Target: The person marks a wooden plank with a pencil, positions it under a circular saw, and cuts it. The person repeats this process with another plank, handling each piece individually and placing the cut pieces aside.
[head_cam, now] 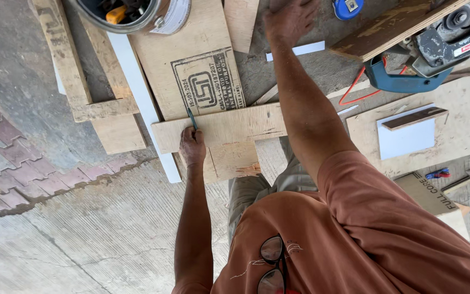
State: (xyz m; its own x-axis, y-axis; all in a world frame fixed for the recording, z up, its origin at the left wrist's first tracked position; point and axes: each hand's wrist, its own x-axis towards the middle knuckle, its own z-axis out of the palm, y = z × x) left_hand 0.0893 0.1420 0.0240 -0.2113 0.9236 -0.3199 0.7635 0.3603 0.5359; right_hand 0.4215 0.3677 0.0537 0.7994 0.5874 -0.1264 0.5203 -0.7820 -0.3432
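My left hand point(192, 148) is shut on a green pencil point(192, 117), whose tip rests on the top edge of a plywood strip point(229, 126) lying across the floor. The strip overlaps a larger plywood board point(191, 65) with a black printed stamp. My right hand point(289, 19) reaches far forward to the frame's top edge, beside a narrow plywood piece point(241, 22) and near a blue tape measure point(348, 6). Its fingers are partly cut off, so I cannot tell whether it holds anything.
A metal bucket point(159, 16) with tools stands at the top. A circular saw point(447, 32) sits at the top right under a plank. A white laminate strip point(142, 103) and white panel point(406, 139) lie on plywood. Red pavers point(6, 163) border the concrete.
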